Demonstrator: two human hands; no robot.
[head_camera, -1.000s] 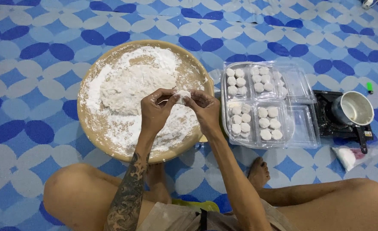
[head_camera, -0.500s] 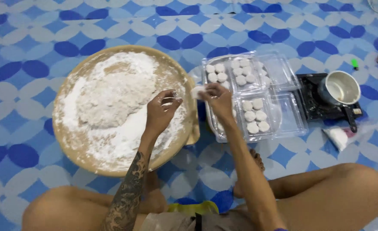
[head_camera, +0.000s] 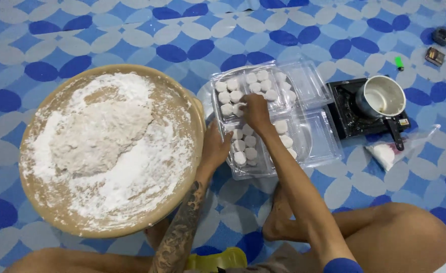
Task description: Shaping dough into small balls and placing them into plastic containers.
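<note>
A large round wooden tray (head_camera: 33, 199) holds a mound of pale dough (head_camera: 99, 136) and loose white flour. To its right lie clear plastic clamshell boxes (head_camera: 309, 88) filled with rows of small white dough balls (head_camera: 245, 149). My right hand (head_camera: 255, 112) reaches over the far box and sets a white ball down among the others, fingers pinched on it. My left hand (head_camera: 215, 149) rests against the near box's left edge, beside the tray rim, steadying it.
A small black stove (head_camera: 346, 119) with a metal pot (head_camera: 382, 97) stands right of the boxes. A plastic bag of white powder (head_camera: 389, 151) lies near it. A green lighter (head_camera: 398, 62) and small dark items (head_camera: 434, 55) lie further back. My crossed legs (head_camera: 384, 237) frame the blue-patterned floor mat.
Both hands left the flour tray, where they were shaping a piece of dough. The right hand carried a ball to the far box; the left hand moved to the near box's edge.
</note>
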